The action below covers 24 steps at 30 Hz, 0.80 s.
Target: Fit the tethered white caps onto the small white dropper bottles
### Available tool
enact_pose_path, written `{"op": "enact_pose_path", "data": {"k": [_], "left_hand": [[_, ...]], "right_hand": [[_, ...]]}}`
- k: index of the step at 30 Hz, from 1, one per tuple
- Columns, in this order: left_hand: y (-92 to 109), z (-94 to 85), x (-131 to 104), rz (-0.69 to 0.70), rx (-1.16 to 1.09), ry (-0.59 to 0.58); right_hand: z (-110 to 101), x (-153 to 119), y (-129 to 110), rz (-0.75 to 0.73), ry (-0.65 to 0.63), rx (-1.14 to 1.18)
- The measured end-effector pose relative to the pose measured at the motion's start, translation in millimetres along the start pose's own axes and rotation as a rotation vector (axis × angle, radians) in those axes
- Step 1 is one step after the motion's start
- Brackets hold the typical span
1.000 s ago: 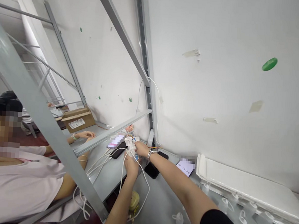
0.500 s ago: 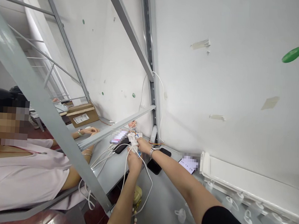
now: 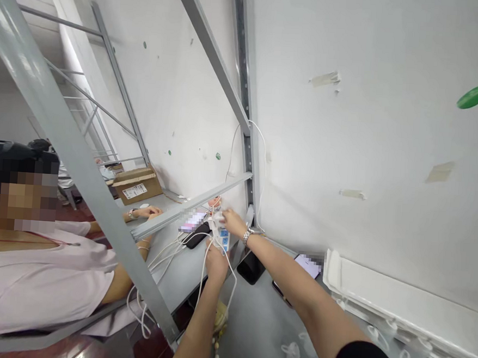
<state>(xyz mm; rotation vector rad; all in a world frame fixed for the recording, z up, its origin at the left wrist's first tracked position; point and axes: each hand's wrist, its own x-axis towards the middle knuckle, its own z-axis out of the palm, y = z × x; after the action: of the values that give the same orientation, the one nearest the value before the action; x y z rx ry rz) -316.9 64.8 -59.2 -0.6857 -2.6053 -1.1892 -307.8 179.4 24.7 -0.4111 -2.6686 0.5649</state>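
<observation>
A white power strip (image 3: 222, 240) with blue socket faces is held up over the gap between two grey tabletops, with white cables running down from it. Wrapped round its lower end is my left hand (image 3: 217, 260), fingers closed. My right hand (image 3: 233, 223), a metal watch on its wrist, pinches a white charger plug (image 3: 219, 217) at the strip's upper end. Whether that plug still touches the strip I cannot tell. To the left lie a black phone (image 3: 198, 235) and a phone with a lit screen (image 3: 193, 221).
A grey metal frame post (image 3: 80, 168) and crossbar (image 3: 192, 205) stand between me and a seated person (image 3: 52, 275). Another dark phone (image 3: 251, 267) and a lit one (image 3: 309, 265) lie right. Beyond are a white tray (image 3: 403, 288), translucent bottles (image 3: 417, 347) and a cardboard box (image 3: 137, 185).
My right hand has shifted up toward the strip's far end, and more blue sockets now show. The view has turned slightly. The right-hand phone's timer digits no longer show.
</observation>
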Motion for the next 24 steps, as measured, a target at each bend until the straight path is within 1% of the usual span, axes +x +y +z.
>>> {"op": "enact_pose_path", "data": {"k": [2, 4, 6, 10, 12, 18, 24], "left_hand": [[-0.7, 0.8, 0.1, -0.007, -0.005, -0.002], [-1.5, 1.3, 0.0, -0.011, -0.013, -0.002], [-2.2, 1.5, 0.0, -0.01, -0.024, 0.002], [-2.9, 1.6, 0.5, 0.006, -0.054, 0.016], [-3.1, 1.6, 0.9, 0.016, -0.068, 0.023], [-3.0, 1.7, 1.8, 0.025, -0.077, 0.025], [-4.8, 3.1, 2.9, 0.029, -0.087, 0.026]], "right_hand": [[-11.9, 8.9, 0.3, -0.009, 0.01, 0.008], [-16.2, 11.2, 4.4, 0.002, -0.007, 0.012], [-12.1, 5.8, 11.7, 0.027, -0.033, 0.017], [7.0, -12.4, 26.3, 0.066, -0.078, 0.039], [14.8, -16.4, 29.4, 0.072, -0.082, 0.051], [24.5, -9.0, 26.0, 0.044, -0.067, 0.086], [27.2, -5.6, 26.3, -0.005, -0.103, 0.069]]}}
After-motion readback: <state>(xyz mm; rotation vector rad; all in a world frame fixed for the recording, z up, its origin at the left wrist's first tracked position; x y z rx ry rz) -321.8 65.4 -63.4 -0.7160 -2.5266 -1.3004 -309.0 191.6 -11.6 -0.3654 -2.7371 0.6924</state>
